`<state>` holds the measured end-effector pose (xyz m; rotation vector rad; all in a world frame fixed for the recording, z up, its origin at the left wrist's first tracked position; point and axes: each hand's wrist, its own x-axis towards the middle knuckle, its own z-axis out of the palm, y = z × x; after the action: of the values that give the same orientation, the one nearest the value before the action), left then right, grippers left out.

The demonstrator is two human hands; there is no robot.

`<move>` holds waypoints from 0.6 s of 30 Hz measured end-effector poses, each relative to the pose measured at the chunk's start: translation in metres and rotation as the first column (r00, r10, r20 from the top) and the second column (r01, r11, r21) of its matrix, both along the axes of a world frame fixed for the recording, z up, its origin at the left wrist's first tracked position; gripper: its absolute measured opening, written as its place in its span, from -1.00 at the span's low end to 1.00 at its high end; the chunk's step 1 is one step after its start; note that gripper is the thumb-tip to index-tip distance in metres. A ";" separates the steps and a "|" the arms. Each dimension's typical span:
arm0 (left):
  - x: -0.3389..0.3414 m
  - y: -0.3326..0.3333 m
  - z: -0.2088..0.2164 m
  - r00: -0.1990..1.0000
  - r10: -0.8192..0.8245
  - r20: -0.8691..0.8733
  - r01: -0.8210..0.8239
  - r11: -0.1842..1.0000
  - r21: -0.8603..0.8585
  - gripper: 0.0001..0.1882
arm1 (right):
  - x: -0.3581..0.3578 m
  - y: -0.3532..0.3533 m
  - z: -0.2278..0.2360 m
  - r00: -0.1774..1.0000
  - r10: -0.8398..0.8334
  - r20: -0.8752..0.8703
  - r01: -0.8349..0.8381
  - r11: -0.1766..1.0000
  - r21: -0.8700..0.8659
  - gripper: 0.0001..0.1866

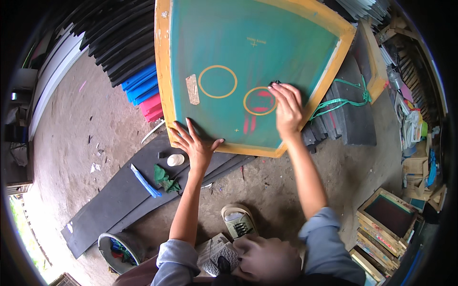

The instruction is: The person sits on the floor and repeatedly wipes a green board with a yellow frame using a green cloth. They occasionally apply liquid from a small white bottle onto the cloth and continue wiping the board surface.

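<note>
A screen-printing frame (253, 52) with green mesh and an orange-yellow wooden border lies tilted in front of me. Two yellow ring outlines mark the mesh, the right one smeared with pink. A strip of brown tape (192, 89) is stuck beside the left ring. My left hand (194, 145) rests with fingers spread on the frame's near left corner. My right hand (289, 108) presses at the right ring's edge, its fingers closed on a small black wad (275, 83), mostly hidden, whose material I cannot make out.
Black sheets (119, 195) lie on the floor, carrying a white bottle (175, 159), a blue-handled tool (145, 181) and a green rag (167, 178). A bucket (104, 252) stands near left. Smaller frames (381, 229) are stacked at right; foam sheets (109, 43) lie far left.
</note>
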<state>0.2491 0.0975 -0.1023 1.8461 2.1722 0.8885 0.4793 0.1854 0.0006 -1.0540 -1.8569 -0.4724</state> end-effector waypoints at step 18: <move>-0.001 0.003 -0.002 0.999 -0.039 -0.032 0.038 0.999 -0.021 0.45 | -0.002 0.012 0.002 0.993 0.112 0.033 -0.112 0.994 0.005 -0.85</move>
<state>0.2477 0.1002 -0.1046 1.8991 2.1481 0.8324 0.4769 0.1969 0.0030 -0.9374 -1.9305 -0.4316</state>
